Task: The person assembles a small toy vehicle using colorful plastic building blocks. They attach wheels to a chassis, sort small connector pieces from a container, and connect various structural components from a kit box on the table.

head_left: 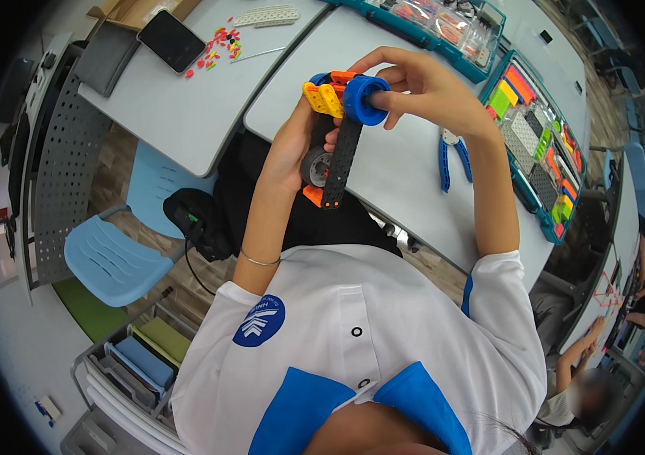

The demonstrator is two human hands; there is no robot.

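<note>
My left hand [290, 148] is closed around a small model [343, 155] built from black perforated beams, with yellow and orange connector pieces and a grey wheel near its lower end. A blue wheel rim [366, 100] sits at the model's upper right. On that rim my right hand [421, 87] has its fingers, one fingertip pressed into the hollow centre and others behind the edge. The model is held up in front of my body, above the table's near edge. Part of its left side is hidden by my left hand.
Blue-handled pliers [444, 161] lie on the white table to the right. Beyond stand an open teal case [538, 152] of coloured building parts and another teal case [444, 30]. A phone [171, 42] and scattered small connectors [220, 45] lie left. Blue chairs [118, 262] stand lower left.
</note>
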